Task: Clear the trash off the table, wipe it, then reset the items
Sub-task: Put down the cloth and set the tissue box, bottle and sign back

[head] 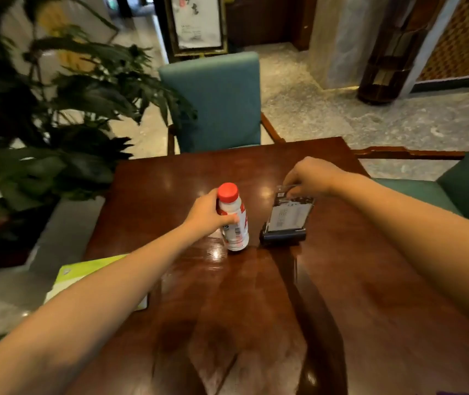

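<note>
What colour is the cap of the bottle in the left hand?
The cap is red, on a white bottle. The head view shows it best.

a restaurant or tea house is shown. a shiny dark brown wooden table (256, 295) is ringed by soft blue-green padded chairs (216, 101). a clear plastic sign stand with a printed card (286, 216) is set on it. a big leafy green plant (45, 115), a framed brush painting (197, 22) and a speckled stone floor (370, 118) are seen nearby.
</note>
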`<state>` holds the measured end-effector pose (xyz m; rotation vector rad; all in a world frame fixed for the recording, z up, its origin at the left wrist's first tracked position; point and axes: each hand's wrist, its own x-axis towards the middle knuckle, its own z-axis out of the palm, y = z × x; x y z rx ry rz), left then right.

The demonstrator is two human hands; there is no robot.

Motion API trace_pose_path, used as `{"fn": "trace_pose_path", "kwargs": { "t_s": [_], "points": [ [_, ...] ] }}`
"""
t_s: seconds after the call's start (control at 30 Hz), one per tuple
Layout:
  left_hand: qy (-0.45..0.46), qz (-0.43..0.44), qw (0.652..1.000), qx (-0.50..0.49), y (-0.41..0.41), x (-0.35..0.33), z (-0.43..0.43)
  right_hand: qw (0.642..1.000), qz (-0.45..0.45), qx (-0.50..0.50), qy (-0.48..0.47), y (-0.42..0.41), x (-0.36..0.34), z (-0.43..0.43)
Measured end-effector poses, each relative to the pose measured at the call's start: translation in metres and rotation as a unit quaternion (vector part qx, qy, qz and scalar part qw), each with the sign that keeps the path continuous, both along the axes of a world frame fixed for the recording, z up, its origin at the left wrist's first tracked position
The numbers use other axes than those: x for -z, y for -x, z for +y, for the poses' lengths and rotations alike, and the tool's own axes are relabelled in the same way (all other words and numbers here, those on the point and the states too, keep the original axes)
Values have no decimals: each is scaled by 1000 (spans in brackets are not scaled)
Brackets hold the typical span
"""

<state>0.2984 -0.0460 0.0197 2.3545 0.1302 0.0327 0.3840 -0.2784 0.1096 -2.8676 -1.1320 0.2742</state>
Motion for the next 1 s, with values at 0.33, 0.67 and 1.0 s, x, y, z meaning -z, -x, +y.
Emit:
{"fn": "trace_pose_path", "kwargs": {
  "t_s": [0.33, 0.67, 1.0],
  "points": [
    [-10, 3, 997, -80, 80, 16, 73, 998, 7, -57, 9, 52, 19, 89],
    [23, 8, 993, -119, 111, 32, 80, 997, 12, -45, 54, 83, 34, 102],
    [38, -4, 995, -96, 119, 37, 74, 998, -2, -23, 67, 96, 31, 89]
  ]
}}
